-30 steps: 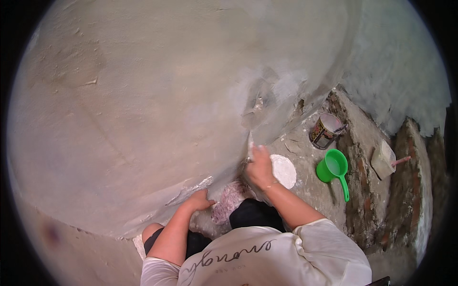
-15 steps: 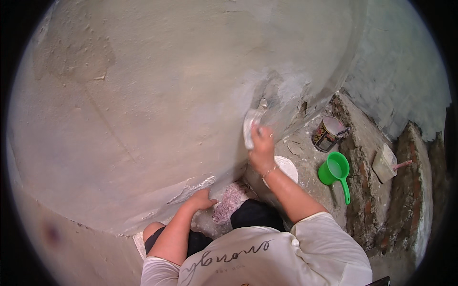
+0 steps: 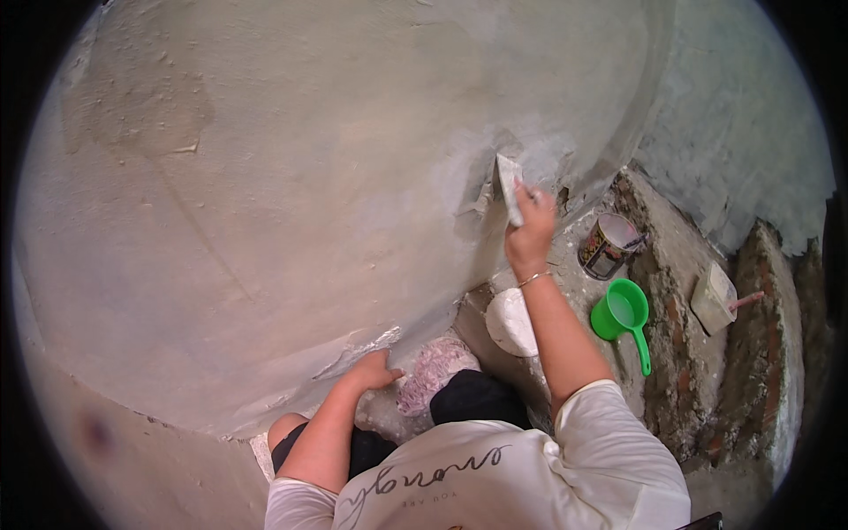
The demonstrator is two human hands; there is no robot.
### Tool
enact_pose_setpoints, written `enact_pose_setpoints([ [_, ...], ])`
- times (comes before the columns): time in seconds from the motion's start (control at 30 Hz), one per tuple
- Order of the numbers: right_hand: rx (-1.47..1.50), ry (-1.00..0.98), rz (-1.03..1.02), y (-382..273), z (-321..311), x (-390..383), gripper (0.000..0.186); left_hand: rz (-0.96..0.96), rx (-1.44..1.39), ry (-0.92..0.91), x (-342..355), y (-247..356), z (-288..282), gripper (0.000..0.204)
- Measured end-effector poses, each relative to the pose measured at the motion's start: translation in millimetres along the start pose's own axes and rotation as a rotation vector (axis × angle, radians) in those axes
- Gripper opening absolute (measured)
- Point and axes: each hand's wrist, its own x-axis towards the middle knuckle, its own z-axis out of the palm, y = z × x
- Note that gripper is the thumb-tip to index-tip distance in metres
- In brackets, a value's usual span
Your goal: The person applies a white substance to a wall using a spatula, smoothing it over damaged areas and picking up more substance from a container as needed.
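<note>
My right hand [image 3: 530, 234] is closed around a plastering trowel [image 3: 509, 184], its flat pale blade against the wall [image 3: 309, 203]. Around the blade lies a patch of wet grey-white plaster [image 3: 473, 177]. Low by the wall's foot is my left hand [image 3: 374, 369], with no tool in it and a finger stretched out; some of its fingers are hidden. Close beside it lies a crumpled pink-and-white bundle [image 3: 433, 375], perhaps a sack or cloth. Below my right wrist sits a round white mass [image 3: 511, 325], partly covered by the forearm.
To the right stand a patterned tin can [image 3: 604, 247] with a dark-handled tool in it and a green dipper [image 3: 620, 311] holding cloudy liquid. A rectangular block-like tool [image 3: 712, 300] with a pink handle lies on the rough steps [image 3: 671, 353]. A greyish wall [image 3: 742, 115] rises behind them.
My right hand and the trowel have moved up and to the right across the plaster patch, and more of the round white mass shows. My left hand has stayed put.
</note>
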Motion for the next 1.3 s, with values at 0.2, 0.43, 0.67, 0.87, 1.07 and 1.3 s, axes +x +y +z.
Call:
enact_pose_setpoints([
  [0.2,0.161,-0.381,0.035,-24,0,-109,0.052,0.000,0.007,0.013,1,-7,5,0.071],
  [0.43,0.321,-0.222,0.283,-20,-26,-58,0.041,0.001,-0.012,0.016,-1,-6,4,0.070],
  [0.67,-0.042,0.013,-0.098,-25,19,-17,0.048,0.037,0.004,0.065,1,0,7,0.065],
  [0.87,0.137,-0.514,0.090,-22,5,-127,0.049,0.040,0.025,0.066,2,-7,11,0.065],
  [1.07,0.631,-0.482,0.798,-8,-56,-28,0.020,-0.045,0.024,-0.047,5,-4,9,0.075],
  [1.3,0.999,-0.200,0.989,3,-6,24,0.018,0.025,0.035,0.053,4,-9,12,0.067],
])
